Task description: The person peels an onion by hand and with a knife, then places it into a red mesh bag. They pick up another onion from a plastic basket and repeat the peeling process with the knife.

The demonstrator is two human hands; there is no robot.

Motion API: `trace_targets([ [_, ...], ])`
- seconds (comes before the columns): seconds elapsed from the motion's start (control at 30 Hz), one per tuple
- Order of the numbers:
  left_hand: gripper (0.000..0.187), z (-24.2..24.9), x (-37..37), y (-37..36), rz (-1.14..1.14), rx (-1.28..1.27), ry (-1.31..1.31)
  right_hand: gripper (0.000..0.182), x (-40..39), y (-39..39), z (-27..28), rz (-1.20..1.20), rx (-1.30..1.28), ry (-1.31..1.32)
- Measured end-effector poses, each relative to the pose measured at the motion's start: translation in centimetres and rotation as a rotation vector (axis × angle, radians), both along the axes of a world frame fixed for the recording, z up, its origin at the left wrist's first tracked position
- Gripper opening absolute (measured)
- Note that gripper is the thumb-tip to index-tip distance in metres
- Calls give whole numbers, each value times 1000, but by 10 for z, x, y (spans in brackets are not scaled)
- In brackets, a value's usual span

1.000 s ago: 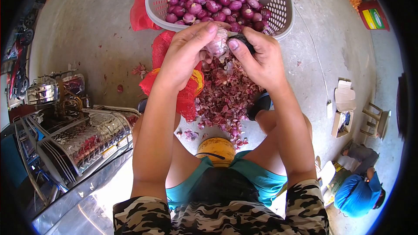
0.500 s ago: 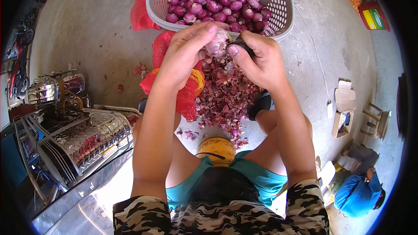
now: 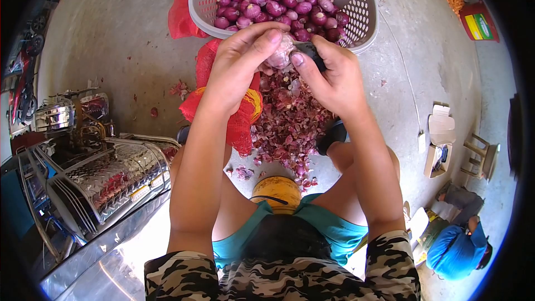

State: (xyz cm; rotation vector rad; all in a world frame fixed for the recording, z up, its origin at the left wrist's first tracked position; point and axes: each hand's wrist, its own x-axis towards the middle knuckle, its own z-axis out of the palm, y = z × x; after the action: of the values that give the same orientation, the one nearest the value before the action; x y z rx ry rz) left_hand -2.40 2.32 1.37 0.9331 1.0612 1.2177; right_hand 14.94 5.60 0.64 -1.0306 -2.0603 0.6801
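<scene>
The left hand [image 3: 241,61] is closed around a pale, pinkish bulb [image 3: 280,56], its fingers curled so that I see only part of it. The right hand [image 3: 334,75] grips a dark object [image 3: 309,51] between thumb and fingers, thumb up against the bulb; the fingers cover so much that I can't make out what it is.

From where I stand, the bulb is up in the air just this side of the gray plastic basket [image 3: 374,22], whose far edge is cut off. The hands block part of its near rim. Peeled red onions [image 3: 273,6] lie heaped in it. Under the hands spreads a pile of papery onion skins [image 3: 287,117], partly hidden by the wrists. A red mesh bag [image 3: 239,131] with yellow edging sits beside the pile, behind the left forearm. Between the knees is a yellow container [image 3: 277,189], its near part out of sight.

Off to the right are an open cardboard box [image 3: 440,128], a small stool [image 3: 489,160] and a bent-over person in blue [image 3: 457,252]; shiny metalwork [image 3: 111,175] crowds the left.
</scene>
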Motion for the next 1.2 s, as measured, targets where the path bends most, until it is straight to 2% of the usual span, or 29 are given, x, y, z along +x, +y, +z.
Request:
trace_targets([
  [0.2,34,-2,-2,1,52,10,26,28,-9,-6,5,-119,216,-119],
  [0.6,35,-3,-4,2,71,-9,-53,26,-8,-7,2,-67,310,-129],
  [0.7,36,-1,-4,3,72,-6,-41,28,-7,-5,-3,-19,286,-105],
  [0.9,35,-2,-5,2,55,10,-30,37,1,-5,9,-78,29,56],
  [1.03,33,-2,0,1,48,-2,-25,36,-2,-5,4,-88,38,87],
  [1.2,33,-3,4,2,31,1,-89,30,-5,-4,0,-58,139,-1],
])
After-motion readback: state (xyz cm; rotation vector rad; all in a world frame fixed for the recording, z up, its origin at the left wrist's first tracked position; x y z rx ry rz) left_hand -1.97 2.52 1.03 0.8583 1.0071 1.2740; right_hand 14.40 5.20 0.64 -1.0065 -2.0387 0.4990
